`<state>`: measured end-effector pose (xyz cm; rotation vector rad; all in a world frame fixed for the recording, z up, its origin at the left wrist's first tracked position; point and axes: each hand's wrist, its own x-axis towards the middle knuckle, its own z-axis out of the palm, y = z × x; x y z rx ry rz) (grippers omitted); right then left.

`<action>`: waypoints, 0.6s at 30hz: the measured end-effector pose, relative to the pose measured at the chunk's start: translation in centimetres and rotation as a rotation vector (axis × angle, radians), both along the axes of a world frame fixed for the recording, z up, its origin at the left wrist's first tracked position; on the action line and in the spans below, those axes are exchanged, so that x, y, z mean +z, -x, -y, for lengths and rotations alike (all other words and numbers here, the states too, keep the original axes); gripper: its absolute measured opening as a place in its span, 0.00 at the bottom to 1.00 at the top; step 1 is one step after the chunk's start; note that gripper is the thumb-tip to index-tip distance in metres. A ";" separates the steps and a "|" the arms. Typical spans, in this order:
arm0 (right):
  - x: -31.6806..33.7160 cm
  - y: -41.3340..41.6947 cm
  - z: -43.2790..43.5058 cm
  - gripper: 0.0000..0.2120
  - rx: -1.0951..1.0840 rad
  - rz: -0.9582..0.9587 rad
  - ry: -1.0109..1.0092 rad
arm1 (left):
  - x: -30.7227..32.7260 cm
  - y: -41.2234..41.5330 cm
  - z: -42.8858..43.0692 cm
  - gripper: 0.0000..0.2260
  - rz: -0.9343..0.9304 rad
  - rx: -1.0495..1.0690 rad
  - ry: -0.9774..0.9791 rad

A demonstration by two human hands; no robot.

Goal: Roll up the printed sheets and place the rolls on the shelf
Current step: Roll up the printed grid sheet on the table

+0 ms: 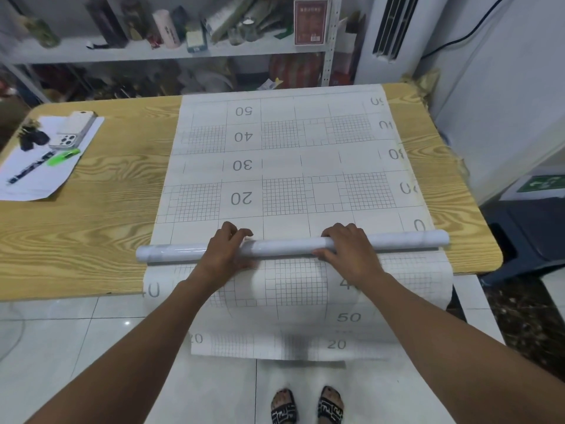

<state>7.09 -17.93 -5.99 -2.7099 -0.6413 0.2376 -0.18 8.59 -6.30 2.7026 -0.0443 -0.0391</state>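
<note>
The left hand and right hand both curl around a glossy white paper roll, gripping it. Beyond their fingers, the white grid-printed sheet lies flat on a wood-grain table.

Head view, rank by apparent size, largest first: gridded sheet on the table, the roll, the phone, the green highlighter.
1. gridded sheet
2. roll
3. phone
4. green highlighter
The phone and highlighter lie farther from the camera than the roll, but the gaps look wide enough to rank.
</note>
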 end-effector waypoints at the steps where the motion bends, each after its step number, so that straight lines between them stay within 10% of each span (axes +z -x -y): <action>1: 0.0 0.0 0.0 0.16 0.006 0.003 0.011 | 0.1 0.0 0.0 0.27 -0.010 0.006 0.000; 18: -0.1 1.2 -0.4 0.28 0.030 0.085 0.094 | 0.1 0.2 -0.3 0.19 0.020 0.034 -0.065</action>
